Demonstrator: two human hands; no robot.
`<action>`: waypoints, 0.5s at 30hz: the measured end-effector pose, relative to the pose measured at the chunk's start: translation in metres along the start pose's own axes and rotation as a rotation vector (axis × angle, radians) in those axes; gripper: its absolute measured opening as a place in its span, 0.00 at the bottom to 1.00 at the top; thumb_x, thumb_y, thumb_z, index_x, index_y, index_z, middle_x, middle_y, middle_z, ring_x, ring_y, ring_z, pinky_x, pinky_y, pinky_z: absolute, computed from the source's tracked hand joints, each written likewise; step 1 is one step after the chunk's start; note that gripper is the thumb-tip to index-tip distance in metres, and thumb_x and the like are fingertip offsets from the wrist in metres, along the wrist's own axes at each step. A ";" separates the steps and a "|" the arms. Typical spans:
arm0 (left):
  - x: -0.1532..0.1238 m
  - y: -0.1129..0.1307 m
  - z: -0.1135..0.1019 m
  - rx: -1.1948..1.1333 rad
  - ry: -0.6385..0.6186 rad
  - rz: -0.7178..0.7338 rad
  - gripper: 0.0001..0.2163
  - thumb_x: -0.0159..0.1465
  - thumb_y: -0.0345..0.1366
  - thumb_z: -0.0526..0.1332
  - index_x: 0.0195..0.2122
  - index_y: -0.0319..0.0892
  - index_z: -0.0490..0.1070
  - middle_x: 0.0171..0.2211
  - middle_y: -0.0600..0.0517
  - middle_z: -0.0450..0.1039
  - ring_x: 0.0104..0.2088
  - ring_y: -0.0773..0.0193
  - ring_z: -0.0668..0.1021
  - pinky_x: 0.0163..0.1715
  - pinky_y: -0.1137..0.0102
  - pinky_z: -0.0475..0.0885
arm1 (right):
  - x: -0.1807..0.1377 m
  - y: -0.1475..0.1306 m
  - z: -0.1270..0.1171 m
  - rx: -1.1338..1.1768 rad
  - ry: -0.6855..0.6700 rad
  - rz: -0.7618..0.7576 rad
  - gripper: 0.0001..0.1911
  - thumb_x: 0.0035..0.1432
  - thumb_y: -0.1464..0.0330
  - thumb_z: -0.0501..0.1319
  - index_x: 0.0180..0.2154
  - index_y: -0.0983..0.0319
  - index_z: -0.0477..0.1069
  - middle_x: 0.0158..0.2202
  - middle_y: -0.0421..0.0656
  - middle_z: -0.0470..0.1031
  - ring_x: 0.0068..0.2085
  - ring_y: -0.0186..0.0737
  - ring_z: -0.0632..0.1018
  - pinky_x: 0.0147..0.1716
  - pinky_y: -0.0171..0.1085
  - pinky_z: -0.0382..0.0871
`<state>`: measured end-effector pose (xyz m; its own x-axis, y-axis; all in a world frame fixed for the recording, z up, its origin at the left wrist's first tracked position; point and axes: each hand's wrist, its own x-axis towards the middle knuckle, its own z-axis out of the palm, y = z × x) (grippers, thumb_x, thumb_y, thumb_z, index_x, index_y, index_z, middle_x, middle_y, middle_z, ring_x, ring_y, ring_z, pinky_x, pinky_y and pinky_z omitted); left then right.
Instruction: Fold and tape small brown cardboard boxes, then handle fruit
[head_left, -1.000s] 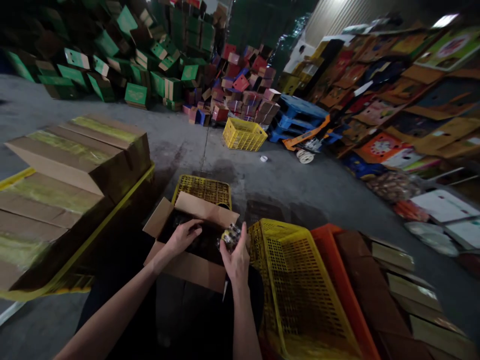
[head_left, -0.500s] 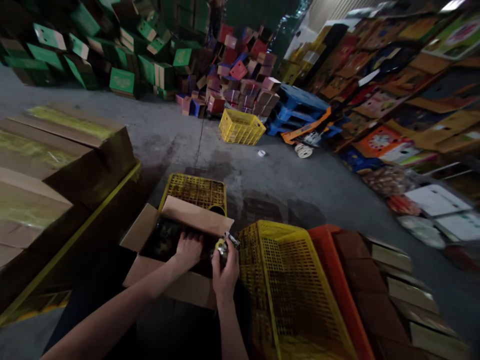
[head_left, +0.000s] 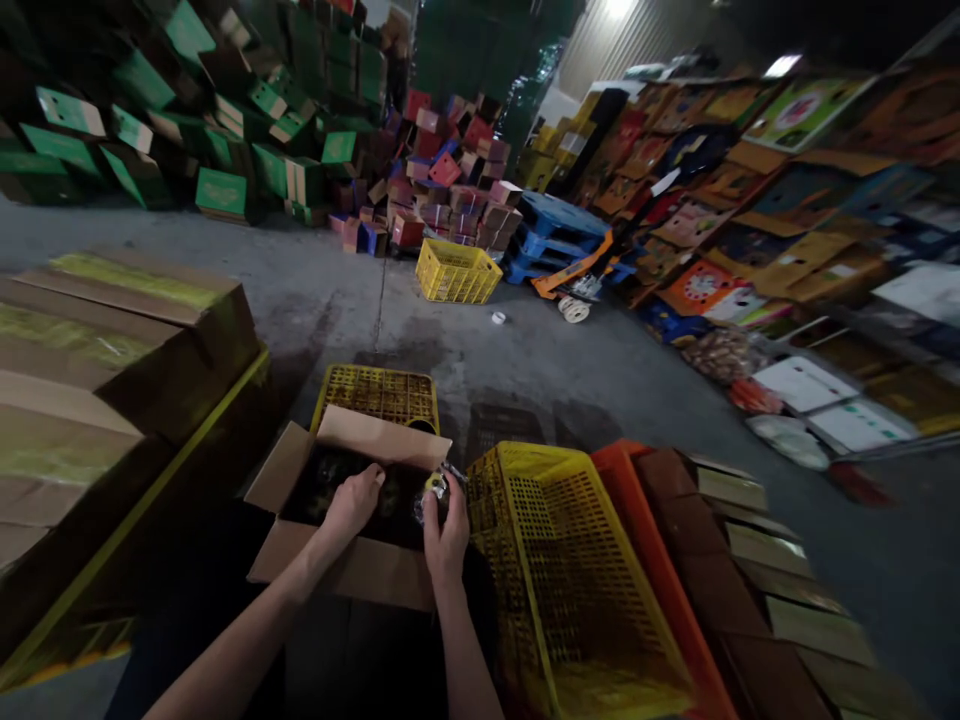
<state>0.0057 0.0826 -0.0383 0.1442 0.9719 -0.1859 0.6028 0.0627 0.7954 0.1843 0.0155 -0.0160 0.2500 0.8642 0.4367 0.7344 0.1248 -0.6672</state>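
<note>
An open cardboard box [head_left: 360,568] with dark contents sits in front of me. My left hand [head_left: 349,506] reaches into it with fingers curled down onto the dark contents; what it grips is hidden. At the box's right edge my right hand [head_left: 445,535] is closed on a small shiny wrapped item [head_left: 435,490]. A tilted yellow plastic crate [head_left: 570,590] stands right beside my right hand.
A second yellow crate [head_left: 379,392] lies behind the box. An orange crate [head_left: 660,590] and stacked brown cartons [head_left: 757,580] stand at the right. Taped cartons [head_left: 112,340] are stacked at the left. Piles of green and red boxes [head_left: 247,150] and a far yellow crate [head_left: 456,271] stand across the concrete floor.
My view has shifted a little. The right hand with the wrapped item has lowered slightly toward the box's right edge. The left hand stays inside the box.
</note>
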 end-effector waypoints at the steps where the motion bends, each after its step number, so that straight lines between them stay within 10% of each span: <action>1: -0.001 -0.002 -0.004 -0.094 0.034 0.000 0.13 0.70 0.39 0.51 0.42 0.43 0.75 0.36 0.45 0.80 0.41 0.54 0.82 0.43 0.65 0.72 | 0.004 -0.003 -0.002 -0.012 -0.036 -0.005 0.24 0.69 0.59 0.54 0.62 0.61 0.64 0.57 0.52 0.74 0.56 0.49 0.76 0.54 0.47 0.71; 15: 0.004 -0.016 -0.017 -0.998 0.126 -0.150 0.31 0.54 0.61 0.64 0.46 0.37 0.75 0.40 0.45 0.80 0.39 0.57 0.81 0.38 0.68 0.75 | 0.022 -0.037 -0.010 -0.661 -0.625 -0.216 0.11 0.61 0.63 0.64 0.45 0.56 0.77 0.38 0.47 0.82 0.49 0.53 0.74 0.48 0.47 0.62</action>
<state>-0.0172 0.0891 -0.0419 0.0027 0.9517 -0.3071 -0.3309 0.2906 0.8978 0.1690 0.0252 0.0238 -0.1781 0.9838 -0.0209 0.9831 0.1770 -0.0466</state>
